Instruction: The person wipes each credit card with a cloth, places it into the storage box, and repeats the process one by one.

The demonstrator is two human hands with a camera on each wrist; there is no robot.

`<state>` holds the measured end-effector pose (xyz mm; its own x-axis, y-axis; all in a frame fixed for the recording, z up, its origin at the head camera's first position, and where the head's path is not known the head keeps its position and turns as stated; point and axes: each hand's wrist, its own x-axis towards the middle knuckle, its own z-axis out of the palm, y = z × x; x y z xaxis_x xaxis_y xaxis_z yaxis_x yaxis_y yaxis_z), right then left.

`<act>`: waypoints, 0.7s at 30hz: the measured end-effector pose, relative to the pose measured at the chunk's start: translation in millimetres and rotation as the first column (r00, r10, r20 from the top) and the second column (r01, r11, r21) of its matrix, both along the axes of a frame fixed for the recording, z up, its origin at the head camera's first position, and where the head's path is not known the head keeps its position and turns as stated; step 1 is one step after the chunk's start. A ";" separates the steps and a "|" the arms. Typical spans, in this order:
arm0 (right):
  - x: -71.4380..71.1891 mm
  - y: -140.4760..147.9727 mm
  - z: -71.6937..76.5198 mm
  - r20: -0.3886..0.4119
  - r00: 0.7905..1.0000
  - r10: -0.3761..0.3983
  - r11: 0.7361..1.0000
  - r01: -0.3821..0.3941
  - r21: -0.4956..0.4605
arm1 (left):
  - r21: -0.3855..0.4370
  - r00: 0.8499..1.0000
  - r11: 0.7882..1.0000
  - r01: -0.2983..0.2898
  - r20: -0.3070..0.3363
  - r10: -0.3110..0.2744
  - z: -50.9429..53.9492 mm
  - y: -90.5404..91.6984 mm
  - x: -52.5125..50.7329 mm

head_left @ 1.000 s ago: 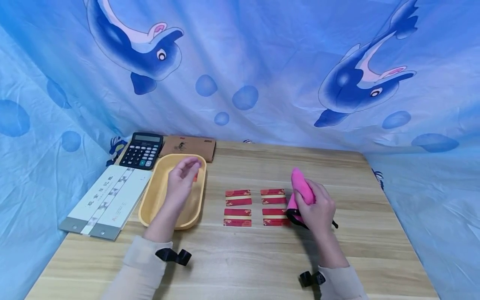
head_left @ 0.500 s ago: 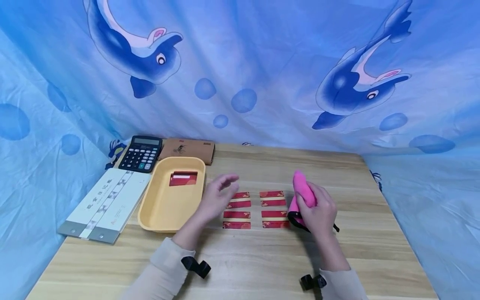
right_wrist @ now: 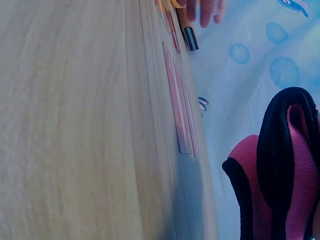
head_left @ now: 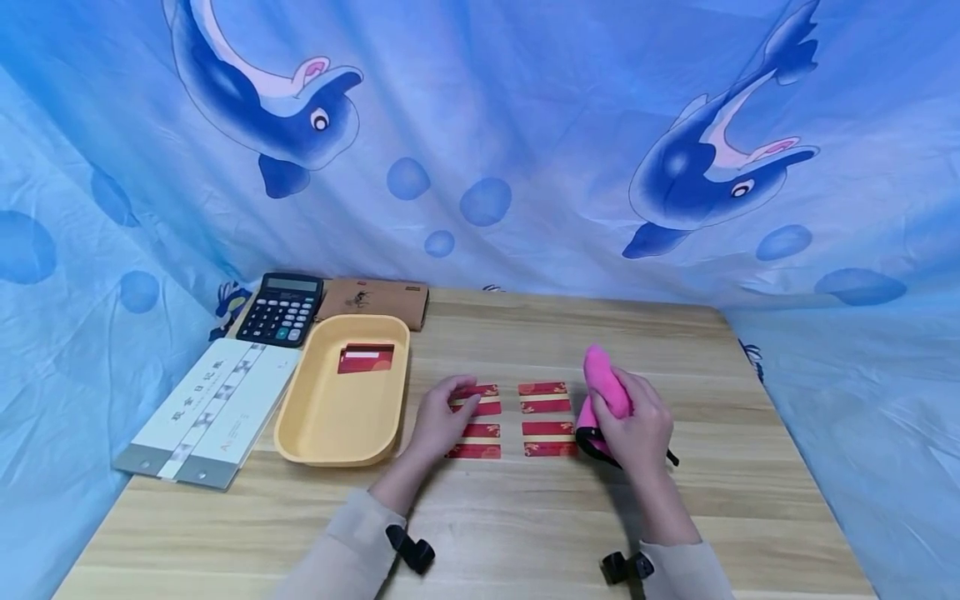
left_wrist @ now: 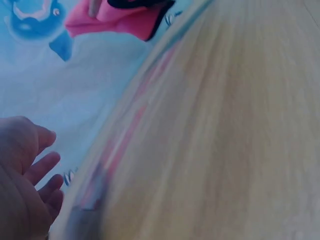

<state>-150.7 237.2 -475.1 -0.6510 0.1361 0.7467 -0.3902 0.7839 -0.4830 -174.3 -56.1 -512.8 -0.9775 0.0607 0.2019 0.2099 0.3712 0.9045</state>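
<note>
In the head view, my left hand [head_left: 438, 423] hovers at the left pair of red-and-gold cards [head_left: 487, 406], partly covering them. Its fingers are loosely bent with nothing between them, and the left wrist view shows them apart from the table. My right hand [head_left: 639, 421] grips a bunched pink fleecy cloth [head_left: 609, 385] with black edging, just right of the other pair of cards [head_left: 545, 398]. The right wrist view shows the folded cloth [right_wrist: 272, 190] from its black-trimmed side. More red cards [head_left: 366, 361] lie inside a yellow tray [head_left: 341, 425] on the left.
A calculator [head_left: 279, 312] and a brown wallet [head_left: 382, 300] lie behind the tray. Left of it is a white and grey account book [head_left: 210, 417]. A blue dolphin-print curtain [head_left: 555, 125] hangs around the wooden table [head_left: 517, 533].
My left hand has moved right, from over the tray to the left pair of cards, leaving the cards in the tray in view. My right hand keeps its grip on the cloth.
</note>
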 end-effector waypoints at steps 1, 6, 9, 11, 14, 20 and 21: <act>0.1 0.0 -0.4 -0.001 1.000 0.001 1.000 -0.001 0.002 | -0.005 1.000 1.000 -0.016 -0.001 0.016 -2.7 -0.8 -0.9; 1.7 0.6 0.7 0.014 1.000 0.002 1.000 -0.002 0.011 | -0.039 0.998 0.997 -0.063 0.024 0.064 -12.1 -8.1 -4.9; 2.2 1.0 1.5 0.013 1.000 0.001 1.000 -0.001 0.009 | -0.065 0.996 0.995 -0.073 0.047 0.076 -16.4 -13.3 -7.2; 2.3 1.4 1.6 0.016 1.000 0.000 1.000 0.000 0.010 | -0.070 0.996 0.995 -0.066 0.054 0.070 -18.2 -16.5 -8.7; 2.1 2.1 1.1 0.019 1.000 -0.001 1.000 0.000 0.010 | -0.085 0.998 0.996 -0.036 0.039 0.039 -20.1 -20.2 -10.8; 2.9 2.0 0.4 0.024 1.000 0.002 1.000 -0.002 0.005 | -0.220 0.999 0.975 -0.018 -0.035 0.011 -19.5 -22.6 -14.0; 3.3 1.6 0.3 0.025 1.000 0.005 1.000 -0.005 0.004 | -0.249 0.999 0.968 -0.022 -0.043 0.011 -19.1 -22.5 -14.4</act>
<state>-147.4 238.8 -474.7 -0.6705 0.1301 0.7304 -0.3816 0.7838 -0.4899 -188.7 -78.7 -531.9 -0.9700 0.0980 0.2227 0.2370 0.5876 0.7737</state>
